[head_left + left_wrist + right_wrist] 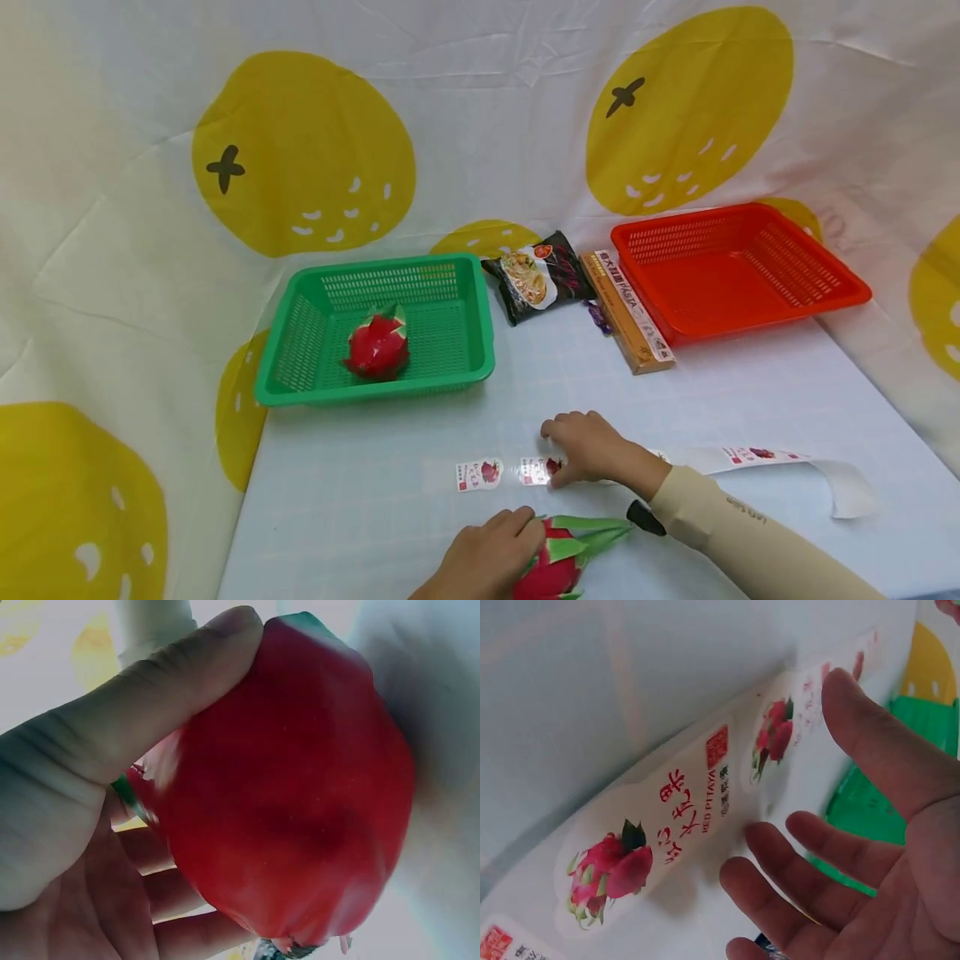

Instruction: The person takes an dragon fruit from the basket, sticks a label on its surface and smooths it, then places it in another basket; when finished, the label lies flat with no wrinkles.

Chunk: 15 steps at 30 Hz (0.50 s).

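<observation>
My left hand [486,557] grips a red dragon fruit [553,573] with green leaf tips at the near edge of the table. In the left wrist view, the thumb lies along the fruit's [292,780] side and the other fingers curl beneath it. A backing strip of labels [480,475], each printed with a dragon fruit picture, lies across the table. Above it hovers my right hand [596,450], its fingers spread and slightly bent. The right wrist view shows the thumb near one label [772,739], with nothing held; whether it touches is unclear.
A green basket [487,333] at back left holds another dragon fruit [378,346]. A black noodle packet [543,279], a pasta box [630,317] and a red basket [682,321] stand along the back. The strip's far right end [847,492] curls up. A small black object [647,518] lies near my right forearm.
</observation>
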Available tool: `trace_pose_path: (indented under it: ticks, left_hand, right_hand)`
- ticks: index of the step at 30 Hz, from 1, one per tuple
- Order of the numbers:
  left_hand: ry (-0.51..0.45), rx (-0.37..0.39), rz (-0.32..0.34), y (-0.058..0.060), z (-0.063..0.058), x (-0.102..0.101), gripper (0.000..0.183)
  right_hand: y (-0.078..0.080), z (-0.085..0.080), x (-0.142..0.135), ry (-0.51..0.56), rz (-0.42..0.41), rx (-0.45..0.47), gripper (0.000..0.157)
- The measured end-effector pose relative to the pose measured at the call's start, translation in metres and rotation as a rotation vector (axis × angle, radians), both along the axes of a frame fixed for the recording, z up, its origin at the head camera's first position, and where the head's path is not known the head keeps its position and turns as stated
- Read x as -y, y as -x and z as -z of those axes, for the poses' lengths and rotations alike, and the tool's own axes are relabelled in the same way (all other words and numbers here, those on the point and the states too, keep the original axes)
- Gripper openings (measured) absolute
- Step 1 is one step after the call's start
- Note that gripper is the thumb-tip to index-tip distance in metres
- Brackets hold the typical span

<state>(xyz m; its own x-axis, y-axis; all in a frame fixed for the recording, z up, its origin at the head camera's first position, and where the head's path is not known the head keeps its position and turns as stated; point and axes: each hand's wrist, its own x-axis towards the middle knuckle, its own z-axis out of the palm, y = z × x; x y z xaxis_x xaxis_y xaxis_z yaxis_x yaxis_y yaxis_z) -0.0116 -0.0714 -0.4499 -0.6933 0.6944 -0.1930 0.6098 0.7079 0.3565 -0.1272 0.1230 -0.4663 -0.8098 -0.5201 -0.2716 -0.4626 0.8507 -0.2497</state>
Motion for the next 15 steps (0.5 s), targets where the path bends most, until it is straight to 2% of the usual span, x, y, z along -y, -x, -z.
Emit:
trace_pose_path:
  ticks: [2,6,9,15]
  left_hand:
    - [-0.02,0.009,0.005,0.003,0.0,-0.001,0.058]
    - [-0.061,0.092,-0.02,0.006,0.001,-0.003,0.059]
    - [-0.084,0.154,-0.046,0.007,0.001,-0.002,0.062]
    - [-0.108,0.198,-0.073,0.008,0.002,0.001,0.071]
  right_hand:
    - [-0.001,0.004,0.0,-0.015,-0.001,-0.038,0.062]
    - [-0.001,0.012,-0.001,-0.025,-0.002,-0.068,0.056]
    - [-0.001,0.015,0.0,-0.012,0.006,-0.051,0.048]
    - [0.0,0.014,0.0,0.04,-0.003,0.029,0.03]
